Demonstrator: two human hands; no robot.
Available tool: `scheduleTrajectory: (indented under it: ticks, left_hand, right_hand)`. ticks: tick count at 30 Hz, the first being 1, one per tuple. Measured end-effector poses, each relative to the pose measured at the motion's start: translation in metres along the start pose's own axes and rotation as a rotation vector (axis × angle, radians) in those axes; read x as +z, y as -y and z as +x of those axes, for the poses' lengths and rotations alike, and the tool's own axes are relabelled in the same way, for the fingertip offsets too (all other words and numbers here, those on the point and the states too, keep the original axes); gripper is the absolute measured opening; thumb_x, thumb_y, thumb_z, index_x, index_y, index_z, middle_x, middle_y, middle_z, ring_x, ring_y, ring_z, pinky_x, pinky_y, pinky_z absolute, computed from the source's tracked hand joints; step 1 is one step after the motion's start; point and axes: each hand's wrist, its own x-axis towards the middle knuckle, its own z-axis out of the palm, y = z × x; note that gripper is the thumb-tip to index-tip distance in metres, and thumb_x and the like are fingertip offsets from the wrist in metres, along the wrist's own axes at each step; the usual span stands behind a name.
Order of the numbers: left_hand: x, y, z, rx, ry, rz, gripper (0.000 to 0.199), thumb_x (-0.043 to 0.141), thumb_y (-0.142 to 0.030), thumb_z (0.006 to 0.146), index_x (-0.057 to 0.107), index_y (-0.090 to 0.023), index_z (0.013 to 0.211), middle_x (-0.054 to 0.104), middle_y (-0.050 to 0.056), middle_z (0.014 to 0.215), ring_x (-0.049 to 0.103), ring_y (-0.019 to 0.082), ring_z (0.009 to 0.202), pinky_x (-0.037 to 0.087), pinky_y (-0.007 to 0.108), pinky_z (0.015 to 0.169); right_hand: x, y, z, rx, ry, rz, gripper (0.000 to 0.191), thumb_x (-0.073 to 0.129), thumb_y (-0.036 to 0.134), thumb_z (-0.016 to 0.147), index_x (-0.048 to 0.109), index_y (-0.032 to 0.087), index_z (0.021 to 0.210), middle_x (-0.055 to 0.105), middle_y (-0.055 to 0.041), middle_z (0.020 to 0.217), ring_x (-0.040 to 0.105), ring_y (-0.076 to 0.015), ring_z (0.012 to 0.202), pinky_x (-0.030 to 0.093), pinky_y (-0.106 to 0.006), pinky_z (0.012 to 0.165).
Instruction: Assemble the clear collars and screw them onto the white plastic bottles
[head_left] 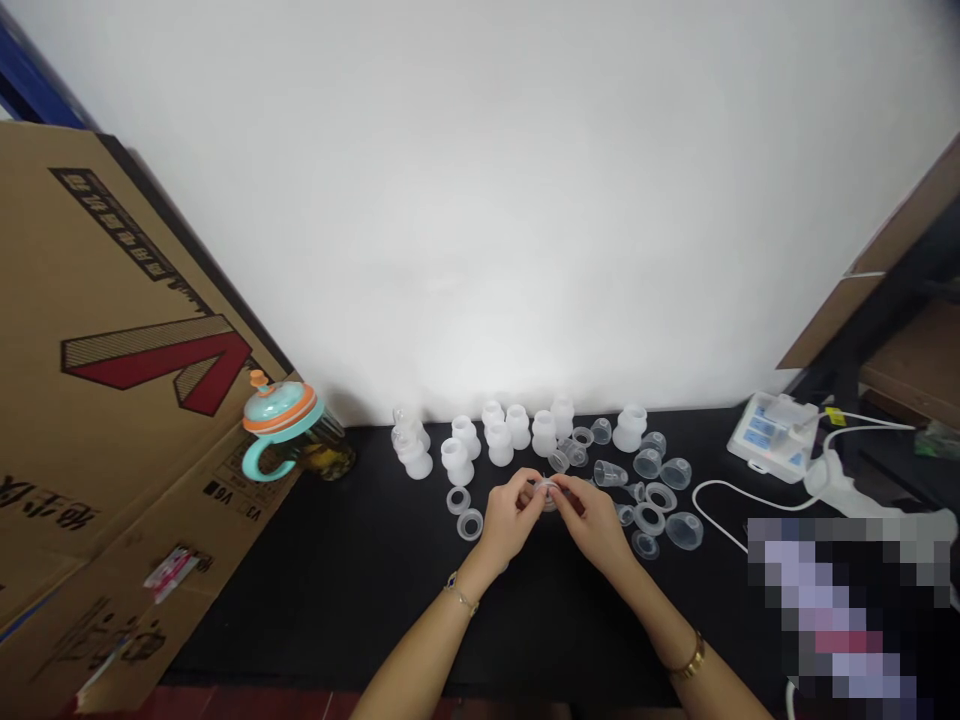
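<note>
My left hand (511, 512) and my right hand (589, 515) meet at the middle of the black table. Fingertips of both pinch a small translucent bottle collar ring (548, 493), mostly covered by the fingers. To the left of my left hand lie two loose collar rings (470, 524). Right of my right hand are more collar rings (649, 517), clear dome-shaped caps (684, 531) and a clear cup-like piece (610, 473) on its side. Several white small bottles (457, 462) stand behind my hands, and at their left end a bottle (415, 457) carries a clear top.
A pitcher (300, 425) with a turquoise handle stands at the left beside a large cardboard box (150, 400). At the right are a white plastic case (772, 440), a white cable (739, 488) and a blurred-out patch. A white wall (480, 200) rises behind the black table (337, 600).
</note>
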Motion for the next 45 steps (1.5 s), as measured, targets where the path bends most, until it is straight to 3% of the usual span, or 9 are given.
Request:
scheduleTrajectory:
  ticks: [16,28,45]
  left_hand:
    - [-0.0033,-0.0072,-0.0004,-0.032,0.025,-0.001,0.024,0.056,-0.042,0.096,0.065,-0.019,0.096,0.057,-0.006,0.056,0.059,0.011,0.047,0.038,0.019,0.048]
    - [0.0001,0.001,0.0014,-0.107,0.069,-0.181,0.036,0.059,-0.05,0.095,0.068,-0.018,0.11,0.059,-0.004,0.053,0.06,0.013,0.046,0.042,0.02,0.047]
    - [-0.0004,-0.0029,0.0012,-0.13,0.051,-0.214,0.034,0.062,-0.047,0.093,0.07,-0.016,0.102,0.055,-0.004,0.05,0.059,0.012,0.046,0.044,0.021,0.049]
  right_hand:
    - [-0.0003,0.0016,0.0003,-0.019,0.009,-0.041,0.025,0.05,0.032,0.098,0.072,0.021,0.101,0.074,-0.0045,0.082,0.063,-0.0181,0.061,0.047,-0.028,0.056]
    - [-0.0004,0.0028,0.0004,0.005,-0.021,-0.013,0.027,0.05,0.037,0.098,0.071,0.02,0.1,0.074,-0.0061,0.082,0.065,-0.0185,0.064,0.047,-0.027,0.053]
    - [-0.0019,0.0074,0.0002,0.017,0.002,-0.01,0.027,0.05,0.036,0.097,0.072,0.02,0.096,0.073,-0.0054,0.079,0.064,-0.0183,0.062,0.048,-0.027,0.054]
